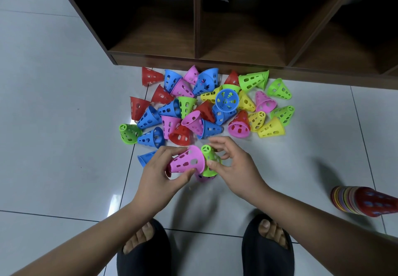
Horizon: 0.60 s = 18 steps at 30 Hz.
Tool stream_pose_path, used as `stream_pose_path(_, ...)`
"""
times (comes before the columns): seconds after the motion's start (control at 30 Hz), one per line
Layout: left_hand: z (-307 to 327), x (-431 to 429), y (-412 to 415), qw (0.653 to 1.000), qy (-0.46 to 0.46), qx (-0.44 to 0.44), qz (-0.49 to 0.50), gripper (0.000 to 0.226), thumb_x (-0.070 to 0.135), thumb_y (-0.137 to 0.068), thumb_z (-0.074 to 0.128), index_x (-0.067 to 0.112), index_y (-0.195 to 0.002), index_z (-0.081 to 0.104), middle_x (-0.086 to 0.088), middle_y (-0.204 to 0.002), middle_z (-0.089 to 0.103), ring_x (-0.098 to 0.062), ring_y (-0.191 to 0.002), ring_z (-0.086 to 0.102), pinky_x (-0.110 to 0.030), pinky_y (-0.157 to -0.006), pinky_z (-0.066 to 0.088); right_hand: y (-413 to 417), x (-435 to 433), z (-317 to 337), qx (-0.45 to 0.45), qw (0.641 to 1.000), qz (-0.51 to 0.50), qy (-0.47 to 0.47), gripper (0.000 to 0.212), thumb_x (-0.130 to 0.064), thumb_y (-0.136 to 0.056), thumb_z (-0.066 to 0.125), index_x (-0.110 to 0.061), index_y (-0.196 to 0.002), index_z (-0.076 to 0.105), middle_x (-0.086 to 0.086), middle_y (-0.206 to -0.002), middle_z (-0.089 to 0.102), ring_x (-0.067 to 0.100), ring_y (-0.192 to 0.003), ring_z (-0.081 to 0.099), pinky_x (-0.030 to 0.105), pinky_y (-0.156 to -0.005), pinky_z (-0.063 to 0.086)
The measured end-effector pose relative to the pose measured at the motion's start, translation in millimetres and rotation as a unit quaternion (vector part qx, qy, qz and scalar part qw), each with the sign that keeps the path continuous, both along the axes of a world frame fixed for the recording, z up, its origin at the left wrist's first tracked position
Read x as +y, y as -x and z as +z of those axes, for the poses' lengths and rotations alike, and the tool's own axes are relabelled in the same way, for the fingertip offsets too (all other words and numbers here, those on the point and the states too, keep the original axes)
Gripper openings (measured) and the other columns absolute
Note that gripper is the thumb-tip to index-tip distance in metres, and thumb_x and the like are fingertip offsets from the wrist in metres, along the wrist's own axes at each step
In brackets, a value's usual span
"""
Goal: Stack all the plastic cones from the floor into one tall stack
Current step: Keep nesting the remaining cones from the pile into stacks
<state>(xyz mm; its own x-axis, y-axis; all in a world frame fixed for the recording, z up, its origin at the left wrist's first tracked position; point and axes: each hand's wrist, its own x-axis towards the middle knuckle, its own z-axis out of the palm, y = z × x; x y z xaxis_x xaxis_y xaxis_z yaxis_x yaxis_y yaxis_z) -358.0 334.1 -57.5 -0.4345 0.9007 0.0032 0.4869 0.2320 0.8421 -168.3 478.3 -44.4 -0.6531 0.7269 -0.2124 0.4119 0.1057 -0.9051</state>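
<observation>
Grey tile floor [53, 124], wood shelf unit [197, 17]

1. Bright, even indoor light falls from above. The pale floor [53, 124] carries a soft white glare patch low and left of centre.
2. Diffuse grey shadows lie on the tiles at low centre and just left of the stack of cones [366, 202].
3. The shelf [196, 17] compartments are dark inside.
4. Wide-angle distortion bends the shelf edges and tile joints. The stack at the right edge is smeared, while the centre is sharp.

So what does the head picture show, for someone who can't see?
The left hand grips a pink cone, the right hand a green cone. Many colourful cones lie scattered on the floor before a wooden shelf.
</observation>
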Motion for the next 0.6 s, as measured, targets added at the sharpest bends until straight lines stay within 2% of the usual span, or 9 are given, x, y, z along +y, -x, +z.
stream_pose_path(0.1, 0.4, 2.8, -3.0, 1.0, -0.002, 0.007, -0.005, 0.047, 0.03, -0.084, 0.091, 0.033, -0.126, 0.069, 0.013, -0.114, 0.065, -0.021, -0.088, 0.062, -0.034, -0.066, 0.052, -5.1, -2.0, -12.0, -0.042, 0.999, 0.03, -0.006, 0.06, -0.014, -0.086, 0.082, -0.038, -0.136, 0.06, -0.02, -0.13, 0.069, 0.002, -0.122, 0.063, 0.023, -0.098, 0.05)
stream_pose_path(0.23, -2.3, 7.1, -8.7, 0.999, -0.001, 0.025, -0.036, 0.051, 0.027, -0.084, 0.091, 0.032, -0.128, 0.066, 0.017, -0.117, 0.062, -0.017, -0.092, 0.062, -0.028, -0.07, 0.05, -12.8, -5.8, -24.5, -0.068, 0.995, 0.063, -0.025, 0.064, -0.009, -0.082, 0.074, -0.039, -0.137, 0.058, -0.015, -0.131, 0.062, 0.002, -0.122, 0.058, 0.013, -0.095, 0.047)
stream_pose_path(0.27, -4.0, 7.3, -9.2, 0.999, 0.002, 0.028, -0.041, 0.053, 0.026, -0.084, 0.091, 0.032, -0.129, 0.065, 0.018, -0.118, 0.06, -0.016, -0.092, 0.063, -0.026, -0.072, 0.049, -14.9, -7.3, -28.1, -0.074, 0.995, 0.061, -0.026, 0.063, -0.012, -0.082, 0.071, -0.039, -0.136, 0.058, -0.015, -0.13, 0.059, 0.002, -0.122, 0.057, 0.014, -0.095, 0.047)
stream_pose_path(0.37, -8.3, 5.1, -8.3, 0.997, 0.014, 0.042, -0.056, 0.055, 0.029, -0.085, 0.089, 0.032, -0.133, 0.062, 0.02, -0.118, 0.056, -0.013, -0.094, 0.062, -0.018, -0.077, 0.046, -23.4, -11.4, -41.2, -0.106, 0.994, 0.03, -0.019, 0.059, -0.024, -0.079, 0.063, -0.037, -0.137, 0.056, -0.016, -0.133, 0.054, 0.002, -0.122, 0.056, 0.032, -0.101, 0.052)
stream_pose_path(0.47, -11.0, -1.2, 0.2, 0.996, 0.03, 0.054, -0.057, 0.052, 0.034, -0.087, 0.088, 0.032, -0.133, 0.062, 0.021, -0.119, 0.057, -0.011, -0.097, 0.061, -0.015, -0.08, 0.043, -31.4, -6.4, -48.6, -0.117, 0.992, 0.015, -0.049, 0.06, -0.013, -0.081, 0.06, -0.036, -0.136, 0.056, -0.018, -0.131, 0.05, 0.004, -0.119, 0.056, 0.039, -0.101, 0.052)
stream_pose_path(0.53, -13.0, -6.1, 11.6, 0.995, 0.033, 0.085, -0.051, 0.047, 0.034, -0.088, 0.087, 0.031, -0.129, 0.064, 0.019, -0.118, 0.057, -0.009, -0.099, 0.06, -0.019, -0.083, 0.046, -35.9, 5.6, -47.8, -0.118, 0.989, 0.005, -0.093, 0.055, -0.008, -0.083, 0.063, -0.032, -0.133, 0.059, -0.015, -0.129, 0.051, 0.007, -0.111, 0.055, 0.04, -0.099, 0.052)
stream_pose_path(0.6, -17.2, -10.4, 26.5, 0.991, 0.035, 0.126, -0.04, 0.041, 0.032, -0.089, 0.086, 0.028, -0.125, 0.066, 0.014, -0.119, 0.059, -0.012, -0.104, 0.059, -0.027, -0.089, 0.049, -41.2, 24.5, -46.0, -0.124, 0.982, -0.013, -0.141, 0.05, -0.006, -0.084, 0.068, -0.026, -0.13, 0.062, -0.009, -0.129, 0.053, 0.014, -0.112, 0.055, 0.04, -0.1, 0.051)
